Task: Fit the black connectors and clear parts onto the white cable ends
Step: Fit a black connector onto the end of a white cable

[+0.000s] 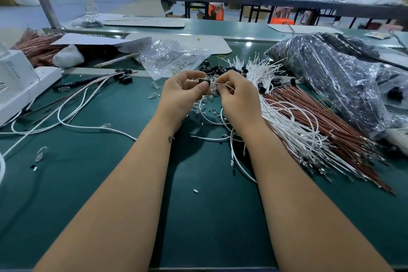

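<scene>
Holding one black connector (203,82) pinched between thumb and curled fingers of our left hand (183,93), we have our right hand (237,95) at its three o'clock side, fingers curled round the end of a white cable (223,84) that trails off down past the wrist. The two meet in the air just above the green desk (132,183), near the middle of the view, so we judge the step in hand to be seating a cable end in a connector; whether the tip has already entered we cannot tell, since our fingertips cover the joint. The next move seems to call for a straight push along the cable's line while the left hand keeps the connector from turning, then a clear part. Supplies are close: loose black connectors (220,69) at twelve o'clock from our hands, a bag of clear parts (172,57) at eleven o'clock, scattered clear pieces (205,97) just beneath the hands, and the bundle of white cables (287,117) at four o'clock. Finished leads (106,79) appear to lie at nine to ten o'clock.
</scene>
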`<state>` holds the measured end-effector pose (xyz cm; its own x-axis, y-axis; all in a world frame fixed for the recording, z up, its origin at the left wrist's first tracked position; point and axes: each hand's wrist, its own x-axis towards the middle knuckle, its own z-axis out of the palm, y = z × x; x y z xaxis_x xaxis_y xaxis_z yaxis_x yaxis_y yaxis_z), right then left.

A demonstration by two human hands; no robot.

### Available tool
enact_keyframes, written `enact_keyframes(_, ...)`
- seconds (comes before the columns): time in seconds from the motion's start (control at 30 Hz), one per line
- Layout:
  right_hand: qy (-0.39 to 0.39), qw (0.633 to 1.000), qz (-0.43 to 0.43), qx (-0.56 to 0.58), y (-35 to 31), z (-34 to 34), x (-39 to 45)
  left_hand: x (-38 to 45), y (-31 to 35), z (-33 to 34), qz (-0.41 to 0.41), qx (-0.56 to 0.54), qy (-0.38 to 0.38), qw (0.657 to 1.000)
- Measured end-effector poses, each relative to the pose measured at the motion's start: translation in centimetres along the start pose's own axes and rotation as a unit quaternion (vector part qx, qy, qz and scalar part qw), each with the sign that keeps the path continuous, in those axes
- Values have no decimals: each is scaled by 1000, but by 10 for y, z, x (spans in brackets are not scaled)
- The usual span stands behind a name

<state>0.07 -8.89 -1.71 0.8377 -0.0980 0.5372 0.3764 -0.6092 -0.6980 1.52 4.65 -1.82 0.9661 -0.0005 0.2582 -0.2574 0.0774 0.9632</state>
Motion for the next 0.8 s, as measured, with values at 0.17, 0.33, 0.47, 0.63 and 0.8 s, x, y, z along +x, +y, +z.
enact_keyframes(0.17,-1,1000,3,-4,1,1,1,-1,1,-1,-4,-5,-5,1000)
enact_keyframes(0.33,-3,999,-20,-27,0,2,0,-3,3,1,-7,6,-21,1000)
enact_keyframes(0.47,-6,997,-32,-63,1,3,0,-4,2,1,4,23,-19,1000)
enact_keyframes(0.63,-6,996,-41,-81,-1,4,1,-2,1,0,8,30,-5,999)
enact_keyframes(0.8,-5,996,-47,-73,-2,4,0,-2,1,1,3,27,-4,1000)
